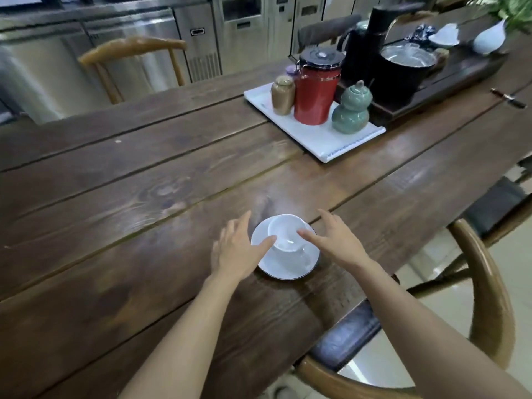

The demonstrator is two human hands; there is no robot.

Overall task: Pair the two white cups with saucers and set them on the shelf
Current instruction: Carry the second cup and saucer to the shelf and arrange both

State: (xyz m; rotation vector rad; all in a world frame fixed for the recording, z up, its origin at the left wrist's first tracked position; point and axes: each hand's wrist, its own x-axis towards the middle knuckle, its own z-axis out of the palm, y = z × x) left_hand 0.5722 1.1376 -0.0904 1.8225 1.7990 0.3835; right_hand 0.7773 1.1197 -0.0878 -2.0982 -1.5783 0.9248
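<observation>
Head view, looking down along both bare forearms. Between the two hands a white cup stands upright on a white saucer, and the saucer rests on the dark wooden plank counter near its edge. Left hand lies just left of the pair, fingers spread and extended, thumb tip touching or almost touching the cup's rim; it grips nothing. Right hand lies just right of the pair, likewise released with fingers splayed, index fingertip at the cup's right rim; whether it makes contact cannot be told. Beyond the hands, farther along the counter and to the right, a white tray carries a red canister with a black clamp lid, a small tan jar and a celadon gourd-shaped jar. Behind the tray, a dark tea tray holds a black kettle and a steel-lined basin. White porcelain pieces sit farther right, blurred. Wooden chairs stand across the counter and below the right forearm.
</observation>
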